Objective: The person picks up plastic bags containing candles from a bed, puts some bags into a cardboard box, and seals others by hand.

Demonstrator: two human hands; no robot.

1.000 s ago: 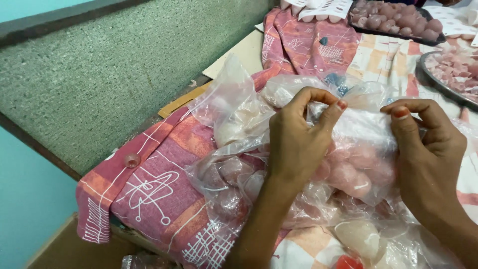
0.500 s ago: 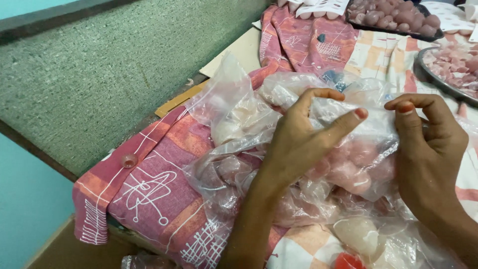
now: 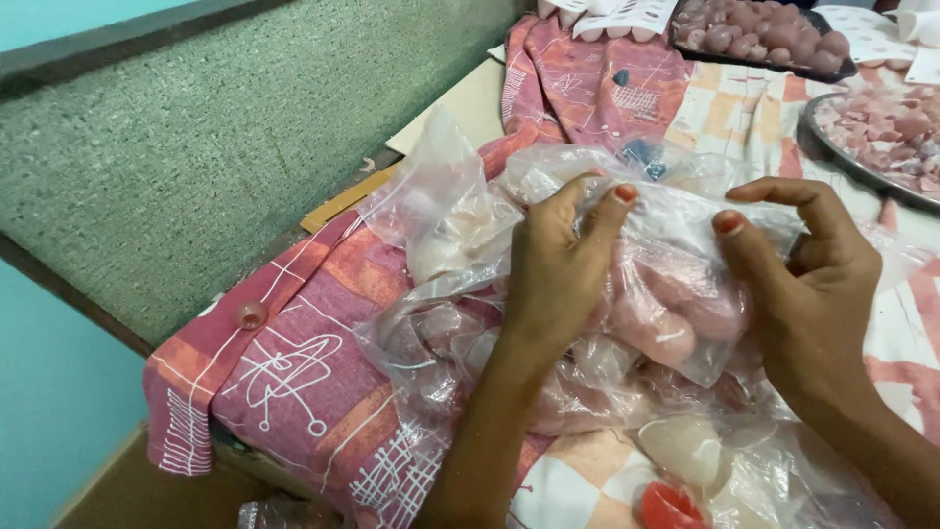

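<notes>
Left hand fingers straightened since earlier; right hand unchanged on plastic bag.

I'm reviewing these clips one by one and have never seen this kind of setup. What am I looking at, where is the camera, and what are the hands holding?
There is no machine here: a person works with two bare hands, filmed by a camera worn on their head and looking down. The left hand and right hand pinch a clear plastic bag holding pale pink lumps; what the lumps are, I cannot tell. More crumpled clear bags lie around it. Everything rests on a pink patterned cloth. At the top right are a dark tray of pinkish round pieces and a metal plate of pink chunks. A red cap lies near the bottom edge.
</notes>
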